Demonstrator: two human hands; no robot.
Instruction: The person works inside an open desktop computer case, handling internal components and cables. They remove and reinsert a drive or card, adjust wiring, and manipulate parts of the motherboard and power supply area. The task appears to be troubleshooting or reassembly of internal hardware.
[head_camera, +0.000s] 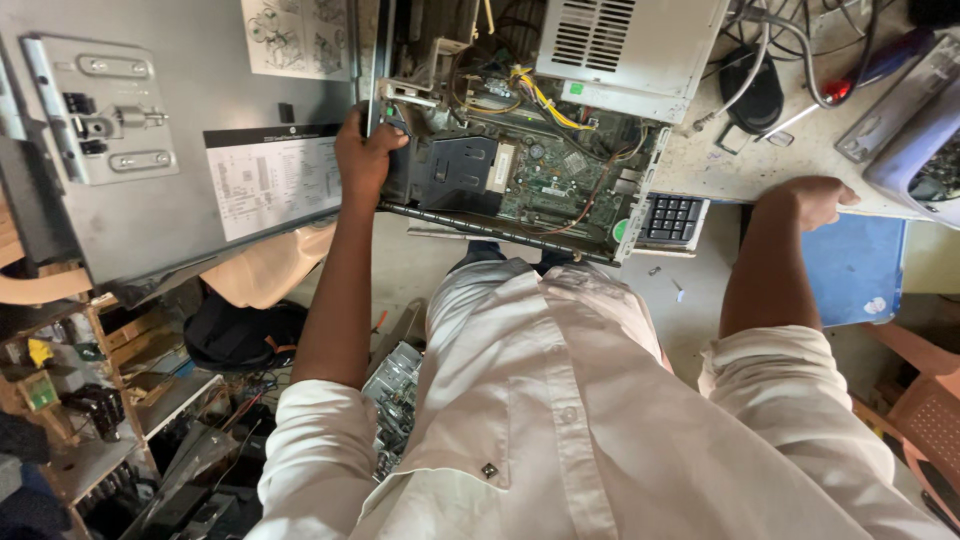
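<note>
Left hand (368, 150) clamped on the front edge of the opened desktop computer chassis (520, 160) at the workbench (740, 165) edge, right hand (812, 197) flat on the bench, gripping nothing; chassis probably heavy, rigid, sharp-edged — grip the frame, not the fragile motherboard (545, 180).

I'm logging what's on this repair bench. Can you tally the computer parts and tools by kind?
Open computer case with the left hand on its edge: 1
Grey side panel: 1
White power supply box: 1
Red-handled screwdriver: 1
Black mouse: 1
Total: 5
The right hand rests on the table edge.
</note>
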